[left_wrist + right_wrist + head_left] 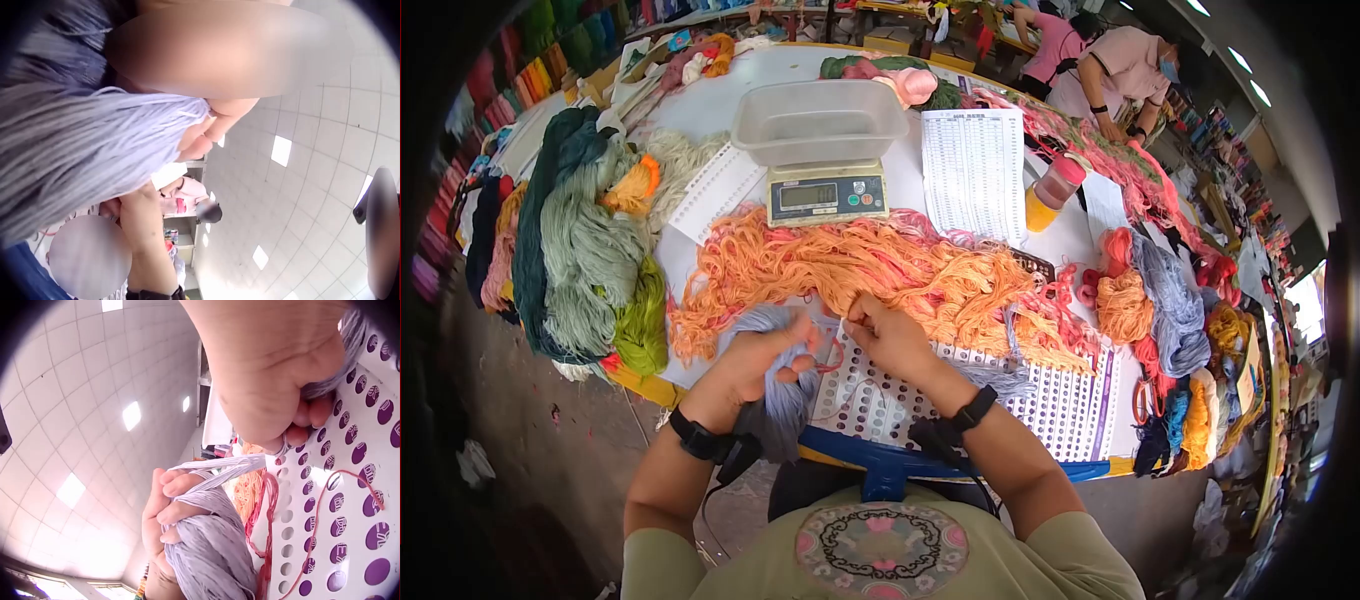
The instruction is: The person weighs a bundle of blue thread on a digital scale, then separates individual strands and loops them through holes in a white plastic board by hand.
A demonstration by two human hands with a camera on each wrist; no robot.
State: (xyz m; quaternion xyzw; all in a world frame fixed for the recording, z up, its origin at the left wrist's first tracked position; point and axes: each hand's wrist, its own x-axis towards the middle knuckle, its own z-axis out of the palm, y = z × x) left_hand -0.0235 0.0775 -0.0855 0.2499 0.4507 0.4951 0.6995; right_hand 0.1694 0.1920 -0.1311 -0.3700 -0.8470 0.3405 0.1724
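A lavender-grey yarn skein hangs from my left hand, whose fingers are curled round its upper end. The skein's strands fan out below that hand in the left wrist view. My right hand is just to the right, its fingers curled and pinching a thin bunch of the same yarn. In the right wrist view that bunch runs taut between the two hands. More lavender yarn shows behind the right hand. Its fingertips are partly hidden there.
Orange-pink yarn lies across the table beyond my hands. Below is a white sheet printed with purple dots, a red thread on it. Behind stand a scale with a plastic tub, and a jar. Green skeins lie left.
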